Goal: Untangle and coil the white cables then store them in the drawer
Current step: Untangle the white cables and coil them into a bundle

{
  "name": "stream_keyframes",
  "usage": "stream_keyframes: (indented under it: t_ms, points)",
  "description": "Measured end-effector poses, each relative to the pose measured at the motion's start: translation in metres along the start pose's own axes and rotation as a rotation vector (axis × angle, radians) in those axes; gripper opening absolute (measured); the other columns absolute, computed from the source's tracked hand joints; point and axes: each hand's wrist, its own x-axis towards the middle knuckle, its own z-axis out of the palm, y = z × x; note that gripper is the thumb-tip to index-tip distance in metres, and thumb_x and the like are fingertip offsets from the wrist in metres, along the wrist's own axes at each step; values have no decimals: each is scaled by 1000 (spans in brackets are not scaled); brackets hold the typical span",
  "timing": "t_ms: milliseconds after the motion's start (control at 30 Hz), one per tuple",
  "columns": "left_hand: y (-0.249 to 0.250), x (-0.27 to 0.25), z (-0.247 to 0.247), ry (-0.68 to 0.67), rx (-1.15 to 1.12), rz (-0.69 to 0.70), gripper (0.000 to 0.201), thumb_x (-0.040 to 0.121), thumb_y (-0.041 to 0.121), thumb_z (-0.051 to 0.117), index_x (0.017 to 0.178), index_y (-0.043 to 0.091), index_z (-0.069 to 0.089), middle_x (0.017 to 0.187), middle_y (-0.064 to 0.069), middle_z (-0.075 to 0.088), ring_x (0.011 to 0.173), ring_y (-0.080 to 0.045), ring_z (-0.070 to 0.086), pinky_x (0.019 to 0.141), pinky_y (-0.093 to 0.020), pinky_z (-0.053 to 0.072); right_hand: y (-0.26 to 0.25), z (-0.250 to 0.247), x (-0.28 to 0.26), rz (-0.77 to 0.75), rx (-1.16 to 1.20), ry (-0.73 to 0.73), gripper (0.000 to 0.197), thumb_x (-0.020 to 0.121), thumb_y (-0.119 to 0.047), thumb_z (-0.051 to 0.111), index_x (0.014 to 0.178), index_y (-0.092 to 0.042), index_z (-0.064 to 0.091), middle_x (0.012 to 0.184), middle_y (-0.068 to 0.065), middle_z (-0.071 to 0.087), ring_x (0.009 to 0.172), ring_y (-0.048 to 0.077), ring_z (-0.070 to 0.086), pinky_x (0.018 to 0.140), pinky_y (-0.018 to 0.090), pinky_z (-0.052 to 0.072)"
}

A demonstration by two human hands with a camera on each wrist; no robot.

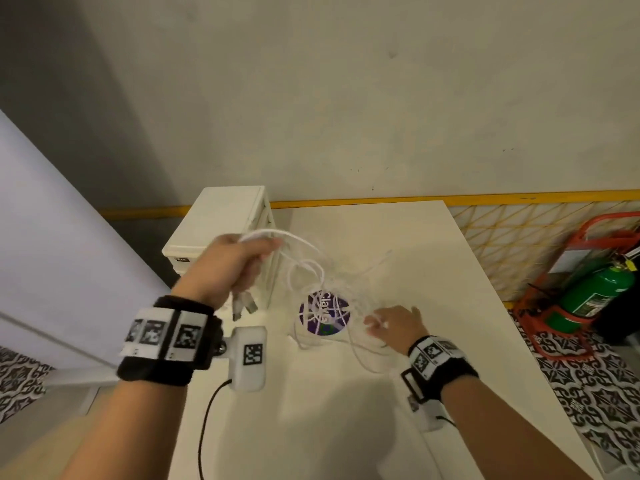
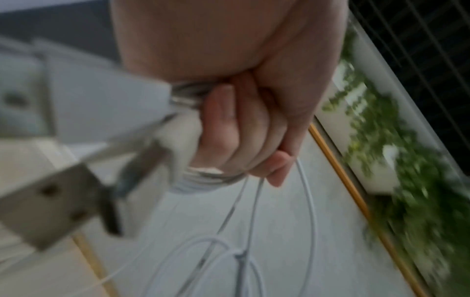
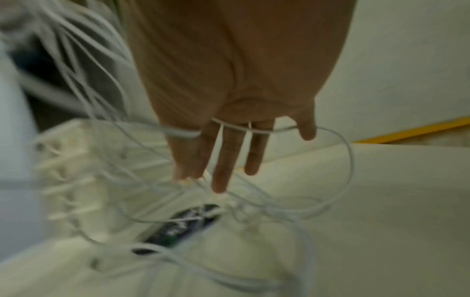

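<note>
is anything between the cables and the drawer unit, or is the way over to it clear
Nothing visible stands between them. The left hand grips a bunch of the white cables raised right beside the white drawer unit. The rest trails tangled on the table to the right hand. No drawer visibly stands open.

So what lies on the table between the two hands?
In the head view, tangled white cables and a round purple sticker lie between left hand and right hand.

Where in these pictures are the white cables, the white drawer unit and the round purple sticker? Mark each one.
white cables (image 1: 304, 268): head view, on a lifted loop.
white drawer unit (image 1: 221, 216): head view, on its flat top.
round purple sticker (image 1: 334, 308): head view, on its purple face.
</note>
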Motion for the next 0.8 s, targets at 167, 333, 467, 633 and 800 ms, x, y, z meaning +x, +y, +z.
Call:
stream_keyframes:
  t_ms: [167, 333, 467, 633, 800]
  points:
    - [-18, 8, -39, 86, -196, 76, 40, 84, 26, 63, 53, 17, 38, 47, 1, 24, 40, -14, 15, 36, -17, 19, 64, -17, 10, 165, 439, 271, 17, 86, -32, 58, 88, -19, 69, 97, 8, 71, 94, 30, 64, 85, 38, 49]
    - [-40, 16, -45, 160, -248, 23, 47, 90, 21, 57, 48, 21, 37, 45, 2, 23, 38, -13, 16, 37, -18, 17, 89, -57, -6, 473, 438, 380, 54, 85, -57, 52, 67, -6, 56, 72, 12, 59, 71, 30, 54, 66, 36, 40]
    - [-43, 20, -4, 127, -162, -49, 37, 91, 21, 57, 56, 19, 45, 42, 4, 30, 35, -12, 20, 35, -15, 20, 59, -54, -3, 385, 712, 214, 40, 76, -41, 74, 99, -12, 59, 90, 10, 59, 73, 27, 62, 70, 37, 53]
    - [-39, 18, 32, 92, -94, -92, 36, 91, 19, 58, 59, 14, 44, 38, 4, 28, 31, -11, 17, 34, -16, 15, 1, -49, -10, 8, 746, 234, 46, 85, -14, 64, 128, -18, 51, 120, 5, 52, 111, 22, 53, 88, 27, 40]
    - [-35, 15, 48, 5, -131, -119, 35, 91, 21, 59, 61, 16, 43, 42, 4, 24, 35, -11, 13, 37, -17, 12, -55, -42, -25, -198, 306, 144, 55, 62, -79, 57, 92, -34, 68, 105, -9, 60, 104, 11, 49, 94, 36, 37]
